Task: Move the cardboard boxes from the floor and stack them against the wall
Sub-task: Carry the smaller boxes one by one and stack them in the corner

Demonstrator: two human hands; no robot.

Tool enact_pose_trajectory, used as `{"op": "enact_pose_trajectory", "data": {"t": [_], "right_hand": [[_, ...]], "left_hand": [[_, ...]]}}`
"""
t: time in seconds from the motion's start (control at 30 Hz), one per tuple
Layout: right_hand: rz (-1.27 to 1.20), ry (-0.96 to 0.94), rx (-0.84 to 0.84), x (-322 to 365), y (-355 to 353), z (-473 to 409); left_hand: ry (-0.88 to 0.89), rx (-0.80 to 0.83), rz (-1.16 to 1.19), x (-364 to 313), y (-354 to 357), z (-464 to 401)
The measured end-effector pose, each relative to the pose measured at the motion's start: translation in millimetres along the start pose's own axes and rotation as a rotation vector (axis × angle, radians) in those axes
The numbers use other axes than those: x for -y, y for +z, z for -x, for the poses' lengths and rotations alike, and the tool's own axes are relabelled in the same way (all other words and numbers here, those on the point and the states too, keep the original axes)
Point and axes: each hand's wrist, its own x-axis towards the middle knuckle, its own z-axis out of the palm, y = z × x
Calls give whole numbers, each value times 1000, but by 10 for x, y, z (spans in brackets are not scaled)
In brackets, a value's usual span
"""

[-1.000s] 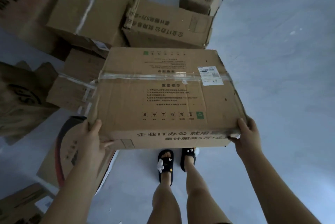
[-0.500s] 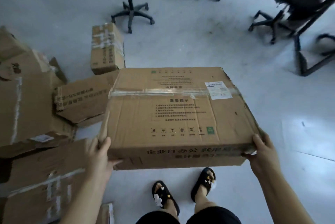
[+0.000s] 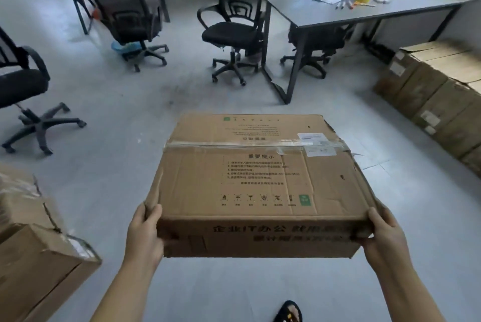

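Cardboard box (image 3: 260, 183) in our hands, carried level above the floor (image 3: 130, 118), clear of everything else. Left hand (image 3: 144, 233) grips the near left corner, thumb on the top edge, fingers under; right hand (image 3: 385, 238) grips the near right corner likewise. Flaps are taped across and sealed; we cannot tell what is inside.

Change over the last second: the floor pile we lifted from has dropped out of view except for one torn box (image 3: 39, 248) at lower left. We have turned, and the room now shows office chairs (image 3: 229, 35), a worktop (image 3: 364, 11) littered with papers and small items, and a row of boxes (image 3: 437, 92) along the right, apparently at the wall.

Our reading: pickup is done, and we are mid-carry toward that row. It looks one layer high, closed tops, so ours likely goes on top or at the near end.
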Motion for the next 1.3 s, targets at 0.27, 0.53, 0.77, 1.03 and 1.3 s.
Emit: {"op": "enact_pose_trajectory", "data": {"t": [0.27, 0.53, 0.77, 1.03, 1.3], "right_hand": [[-138, -51, -120, 686, -902, -937], [-275, -71, -283, 942, -1421, -1806], [-372, -114, -443, 1360, -1514, -3036], [-441, -156, -611, 2109, -1650, -4387], [-483, -194, -709, 2761, -2298, -5806]], "left_hand": [[-15, 135, -79, 421, 1699, -20], [-21, 269, -209, 695, 3239, -446], [-85, 400, -287, 904, 4948, -1209], [-90, 596, -356, 900, 7063, -1675], [-85, 730, -428, 1403, 9199, -1762]]}}
